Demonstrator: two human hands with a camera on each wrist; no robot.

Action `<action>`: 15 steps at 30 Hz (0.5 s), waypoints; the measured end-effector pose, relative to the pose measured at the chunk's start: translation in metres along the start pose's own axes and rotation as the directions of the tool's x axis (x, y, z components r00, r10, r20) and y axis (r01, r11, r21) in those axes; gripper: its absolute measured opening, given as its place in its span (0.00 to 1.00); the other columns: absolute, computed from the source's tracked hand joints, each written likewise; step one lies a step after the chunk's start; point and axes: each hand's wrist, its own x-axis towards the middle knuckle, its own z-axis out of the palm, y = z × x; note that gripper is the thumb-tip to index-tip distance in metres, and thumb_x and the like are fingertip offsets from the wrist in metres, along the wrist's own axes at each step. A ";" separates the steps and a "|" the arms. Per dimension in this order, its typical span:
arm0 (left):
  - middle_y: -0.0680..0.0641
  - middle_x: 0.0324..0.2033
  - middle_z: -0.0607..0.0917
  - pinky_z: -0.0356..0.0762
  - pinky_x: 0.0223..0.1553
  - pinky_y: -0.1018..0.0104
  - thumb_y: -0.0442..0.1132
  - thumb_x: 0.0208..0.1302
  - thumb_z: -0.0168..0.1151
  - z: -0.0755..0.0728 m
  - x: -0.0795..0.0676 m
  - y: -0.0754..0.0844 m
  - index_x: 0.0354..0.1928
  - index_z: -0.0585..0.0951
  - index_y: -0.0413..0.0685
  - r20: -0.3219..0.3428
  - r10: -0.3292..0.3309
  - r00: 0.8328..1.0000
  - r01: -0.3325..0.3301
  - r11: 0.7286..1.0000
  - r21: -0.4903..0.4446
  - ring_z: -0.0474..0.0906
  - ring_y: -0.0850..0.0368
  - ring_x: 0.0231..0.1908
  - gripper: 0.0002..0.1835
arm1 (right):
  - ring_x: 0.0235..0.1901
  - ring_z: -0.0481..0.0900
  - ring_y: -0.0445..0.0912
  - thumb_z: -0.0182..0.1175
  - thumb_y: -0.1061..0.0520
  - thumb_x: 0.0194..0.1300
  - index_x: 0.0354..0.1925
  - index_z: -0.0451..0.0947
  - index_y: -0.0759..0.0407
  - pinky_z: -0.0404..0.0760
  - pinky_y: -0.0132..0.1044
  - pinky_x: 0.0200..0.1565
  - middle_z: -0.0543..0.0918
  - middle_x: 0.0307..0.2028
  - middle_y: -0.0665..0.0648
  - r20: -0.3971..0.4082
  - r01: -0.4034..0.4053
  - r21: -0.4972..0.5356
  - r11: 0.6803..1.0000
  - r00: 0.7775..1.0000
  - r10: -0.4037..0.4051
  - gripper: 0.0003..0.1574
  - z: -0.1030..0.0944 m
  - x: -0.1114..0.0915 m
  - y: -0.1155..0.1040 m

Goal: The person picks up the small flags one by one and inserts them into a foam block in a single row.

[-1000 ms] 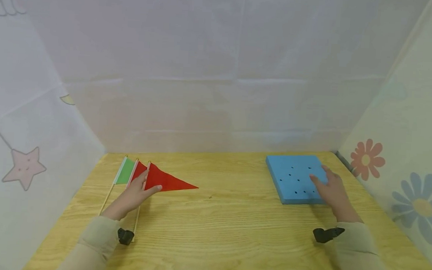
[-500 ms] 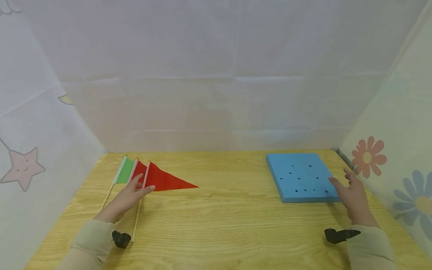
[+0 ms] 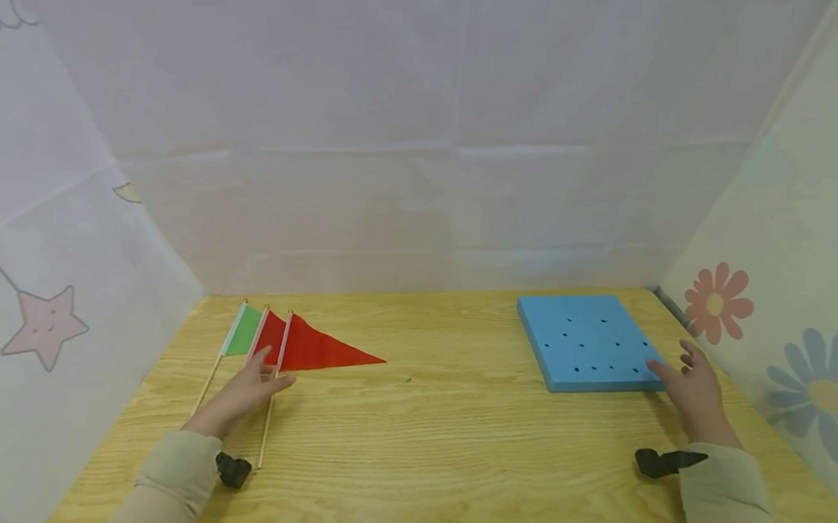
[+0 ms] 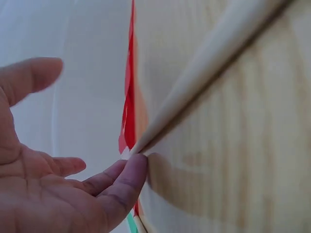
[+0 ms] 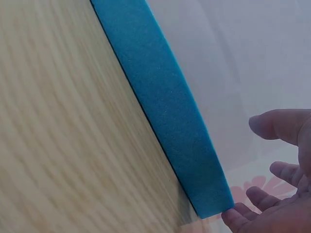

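Three small flags on thin wooden sticks lie side by side at the table's left: a green flag (image 3: 243, 334), a partly covered red flag (image 3: 266, 334) and a red triangular pennant (image 3: 323, 350). Over the lower part of the red cloths is my left hand (image 3: 239, 396), thumb apart and fingers loosely extended. In the left wrist view its fingertips are at or against a flagstick (image 4: 194, 80), gripping nothing. A flat blue foam block (image 3: 575, 327) dotted with small dark holes lies at the right. My right hand (image 3: 699, 399) is beside its front right corner, fingers spread, fingertips at its edge.
The wood-grain table (image 3: 436, 454) extends between the flags and the block. A pale cloth wall (image 3: 424, 174) stands behind it, with printed side walls left and right. Each wrist wears a small black camera (image 3: 233, 470).
My right hand has moved from over the blue foam block to its right side, uncovering more holes. My left hand has drawn slightly back toward me, off the pennant. Flags and block stay put.
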 end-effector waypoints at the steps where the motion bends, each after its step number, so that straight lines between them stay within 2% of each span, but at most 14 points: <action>1: 0.20 0.72 0.55 0.60 0.69 0.33 0.41 0.75 0.62 0.001 0.001 -0.002 0.79 0.35 0.31 -0.009 0.002 1.000 -0.001 1.000 0.023 0.52 0.23 0.72 0.51 | 0.74 0.38 0.79 0.51 0.45 0.80 0.80 0.29 0.70 0.56 0.76 0.65 0.35 0.76 0.82 0.000 -0.002 -0.005 1.000 1.000 0.002 0.55 0.000 -0.001 0.001; 8: 0.16 0.69 0.58 0.66 0.65 0.34 0.25 0.60 0.65 0.005 0.006 -0.009 0.78 0.39 0.27 -0.073 0.064 0.995 -0.052 0.988 0.145 0.56 0.22 0.71 0.54 | 0.73 0.41 0.79 0.52 0.51 0.79 0.80 0.28 0.70 0.57 0.75 0.65 0.36 0.75 0.83 0.013 -0.008 -0.071 0.997 1.000 0.009 0.54 0.001 0.001 0.006; 12: 0.16 0.68 0.57 0.67 0.64 0.34 0.24 0.55 0.66 0.006 0.008 -0.007 0.77 0.43 0.24 -0.083 0.078 0.993 -0.058 0.973 0.225 0.60 0.22 0.68 0.54 | 0.72 0.45 0.80 0.53 0.53 0.79 0.79 0.29 0.71 0.58 0.74 0.65 0.39 0.74 0.85 0.022 -0.006 -0.126 0.992 1.000 0.008 0.54 0.000 0.005 0.010; 15: 0.15 0.68 0.54 0.64 0.65 0.31 0.26 0.56 0.68 0.006 0.009 -0.005 0.77 0.43 0.24 -0.084 0.057 0.995 -0.031 0.959 0.280 0.56 0.21 0.69 0.55 | 0.71 0.47 0.80 0.54 0.52 0.79 0.79 0.28 0.72 0.59 0.75 0.64 0.40 0.73 0.86 0.044 0.008 -0.165 0.986 0.999 0.000 0.54 -0.001 0.006 0.013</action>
